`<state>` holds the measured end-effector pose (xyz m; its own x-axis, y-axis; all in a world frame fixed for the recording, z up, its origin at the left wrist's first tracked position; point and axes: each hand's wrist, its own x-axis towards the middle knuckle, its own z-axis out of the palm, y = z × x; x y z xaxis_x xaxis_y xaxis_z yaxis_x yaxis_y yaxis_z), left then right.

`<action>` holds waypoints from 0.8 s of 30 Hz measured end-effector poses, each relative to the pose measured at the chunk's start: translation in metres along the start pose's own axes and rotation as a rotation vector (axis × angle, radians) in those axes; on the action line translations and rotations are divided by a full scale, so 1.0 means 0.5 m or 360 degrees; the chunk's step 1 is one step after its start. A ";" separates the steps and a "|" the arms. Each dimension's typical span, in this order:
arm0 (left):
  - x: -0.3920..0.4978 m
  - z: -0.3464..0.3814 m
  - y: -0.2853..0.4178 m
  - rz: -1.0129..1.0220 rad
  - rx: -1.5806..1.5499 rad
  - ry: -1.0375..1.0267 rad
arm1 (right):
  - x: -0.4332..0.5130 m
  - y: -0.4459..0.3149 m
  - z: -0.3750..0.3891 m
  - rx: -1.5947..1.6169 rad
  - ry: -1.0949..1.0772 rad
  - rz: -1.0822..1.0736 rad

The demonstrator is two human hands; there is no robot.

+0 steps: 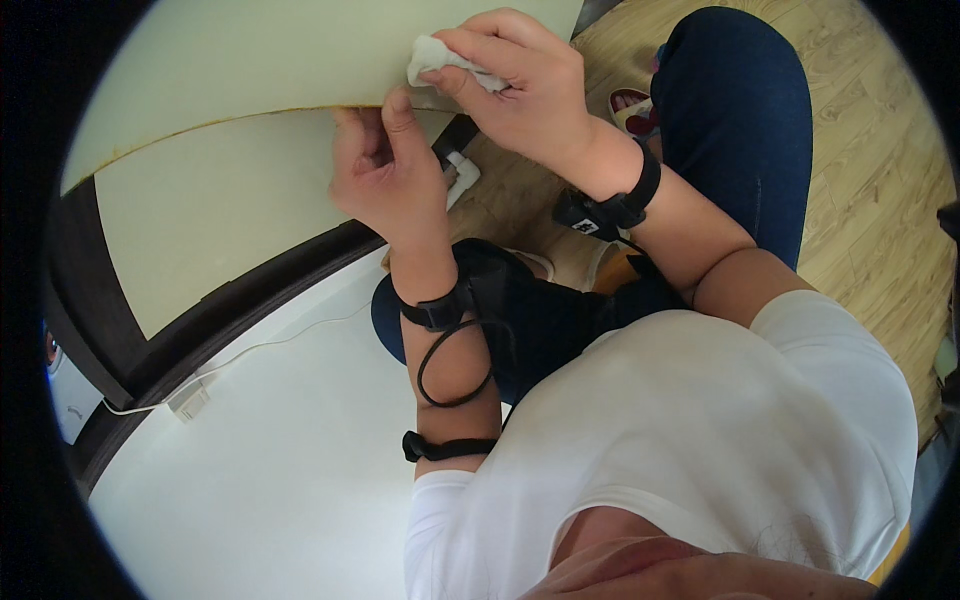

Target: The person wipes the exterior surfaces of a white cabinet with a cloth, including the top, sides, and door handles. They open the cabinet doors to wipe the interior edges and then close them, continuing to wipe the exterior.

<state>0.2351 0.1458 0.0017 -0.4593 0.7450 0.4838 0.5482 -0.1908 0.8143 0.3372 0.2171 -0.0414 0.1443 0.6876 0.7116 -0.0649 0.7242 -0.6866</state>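
Observation:
My left hand (390, 180) is at the brown-stained lower edge of a pale panel (262, 52), possibly a cabinet door. Its thumb lies over the edge, while the other fingertips are partly hidden at the edge, so the panel seems pinched between them. Just to the right and above, my right hand (525, 82) holds a folded white cloth or tissue (435, 60) between thumb and fingers. The cloth is close to the panel's face near its right end; whether it touches is unclear.
Below the panel edge is another pale surface (217, 202) in a dark frame (262, 266). A white elbow-shaped fitting (466, 171) shows beside my left wrist. A white cable (262, 345) runs along the white wall (285, 450) past a socket (191, 403). Wood-look flooring (862, 150) lies right.

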 end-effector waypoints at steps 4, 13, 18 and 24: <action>0.002 0.001 -0.001 -0.0014 -0.0065 -0.0001 | 0.013 -0.016 -0.017 0.0369 -0.0196 0.0491; 0.004 -0.005 0.000 -0.0047 -0.0058 -0.0010 | 0.058 0.022 -0.036 0.1086 -0.0585 0.1030; 0.006 -0.004 -0.005 0.0012 -0.0017 -0.0039 | 0.043 0.021 -0.052 0.0859 -0.0713 0.1337; 0.012 -0.008 -0.015 -0.0002 -0.0059 0.0005 | 0.004 0.069 -0.054 0.0527 -0.0641 0.0800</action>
<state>0.2257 0.1493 -0.0001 -0.4623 0.7430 0.4839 0.5214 -0.2137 0.8261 0.3620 0.2419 -0.0679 -0.3524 0.8615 0.3654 -0.3329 0.2495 -0.9093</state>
